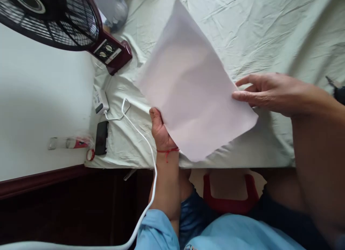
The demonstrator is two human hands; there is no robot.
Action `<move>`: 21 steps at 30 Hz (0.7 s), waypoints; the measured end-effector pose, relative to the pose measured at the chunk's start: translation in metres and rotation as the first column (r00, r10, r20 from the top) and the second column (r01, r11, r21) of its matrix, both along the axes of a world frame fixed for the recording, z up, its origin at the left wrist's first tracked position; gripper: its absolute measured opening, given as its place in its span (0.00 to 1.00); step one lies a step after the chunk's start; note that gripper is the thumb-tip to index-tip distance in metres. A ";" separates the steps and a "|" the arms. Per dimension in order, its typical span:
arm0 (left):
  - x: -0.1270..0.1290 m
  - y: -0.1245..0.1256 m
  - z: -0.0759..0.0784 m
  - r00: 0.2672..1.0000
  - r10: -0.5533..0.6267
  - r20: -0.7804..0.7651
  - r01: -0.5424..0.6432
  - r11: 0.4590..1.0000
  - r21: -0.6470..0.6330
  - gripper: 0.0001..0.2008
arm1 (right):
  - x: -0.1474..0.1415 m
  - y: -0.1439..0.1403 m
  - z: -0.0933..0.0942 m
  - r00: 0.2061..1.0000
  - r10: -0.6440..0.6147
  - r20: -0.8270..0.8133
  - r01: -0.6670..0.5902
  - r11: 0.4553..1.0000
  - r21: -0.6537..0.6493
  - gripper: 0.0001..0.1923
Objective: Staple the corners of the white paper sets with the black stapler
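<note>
1. I am watching the left hand (161,129) gripping the near-left edge of a sheet of white paper (192,88), thumb on top, fingers hidden under the sheet and closed on it
2. The right hand (265,93) is pinching the paper's right corner, fingertips pressed together on the edge
3. The paper is hovering tilted above the pale green bedsheet (269,34), in the middle of the scene, its far corner pointing away
4. A red thread bracelet (167,151) is sitting on the left wrist
5. A white cable (140,135) is running from a white charger (100,101) on the left, past the left hand, toward the near edge
6. A black phone (101,137) is lying just near of the charger, at the sheet's left edge
7. A dark red fan (61,22) is standing at the far left, its base touching the bedsheet
8. A red stool (229,203) is showing near, below the mattress edge
</note>
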State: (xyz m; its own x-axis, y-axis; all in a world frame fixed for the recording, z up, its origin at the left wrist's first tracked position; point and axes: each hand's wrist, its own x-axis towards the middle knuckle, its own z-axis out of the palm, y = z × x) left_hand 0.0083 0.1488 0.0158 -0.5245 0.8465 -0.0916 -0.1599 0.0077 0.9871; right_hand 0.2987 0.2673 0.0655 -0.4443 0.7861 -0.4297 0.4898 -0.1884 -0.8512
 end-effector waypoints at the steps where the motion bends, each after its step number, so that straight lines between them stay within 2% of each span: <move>1: -0.004 0.001 0.000 0.999 -0.011 0.042 0.010 1.000 0.021 0.31 | 0.002 0.000 0.000 0.997 0.042 -0.067 -0.045 0.998 -0.035 0.30; 4: -0.018 0.003 0.002 0.995 -0.031 0.092 0.025 0.997 0.067 0.29 | 0.005 -0.003 0.001 0.944 0.149 -0.295 -0.171 0.984 -0.052 0.24; 6: -0.026 0.005 0.004 0.997 -0.026 0.071 0.021 0.997 0.072 0.30 | -0.002 -0.008 0.002 0.869 0.180 -0.462 -0.221 0.975 -0.037 0.21; 8: -0.031 0.007 0.006 0.998 -0.035 0.044 0.032 0.997 0.073 0.31 | -0.019 -0.019 0.000 0.772 0.205 -0.602 -0.258 0.966 -0.001 0.21; 11: -0.033 0.012 0.007 0.998 -0.056 0.031 0.053 0.992 0.116 0.29 | -0.059 -0.043 -0.011 0.663 0.166 -0.730 -0.272 0.962 -0.028 0.28; 12: -0.031 0.013 0.007 0.998 -0.048 0.041 0.042 0.990 0.137 0.28 | -0.072 -0.051 -0.015 0.663 0.097 -0.742 -0.216 0.974 -0.066 0.29; 13: -0.029 0.014 0.006 0.998 -0.030 0.055 0.021 0.988 0.152 0.27 | -0.082 -0.057 -0.018 0.682 0.002 -0.731 -0.108 0.989 -0.098 0.29; 14: -0.027 0.015 0.006 0.998 -0.001 0.063 -0.009 0.987 0.158 0.26 | -0.090 -0.062 -0.021 0.723 -0.089 -0.685 0.032 0.995 -0.096 0.28; 16: -0.023 0.015 0.007 0.996 0.075 0.053 -0.082 0.984 0.159 0.23 | -0.092 -0.061 -0.020 0.806 -0.173 -0.566 0.188 0.982 -0.031 0.24; 18: -0.023 0.011 0.010 0.990 0.138 0.026 -0.140 0.975 0.173 0.21 | -0.078 -0.049 -0.013 0.866 -0.183 -0.464 0.250 0.965 0.085 0.22; 21: -0.029 0.003 0.014 0.982 0.191 -0.006 -0.187 0.964 0.191 0.18 | -0.038 -0.021 0.002 0.924 -0.192 -0.332 0.286 0.920 0.266 0.26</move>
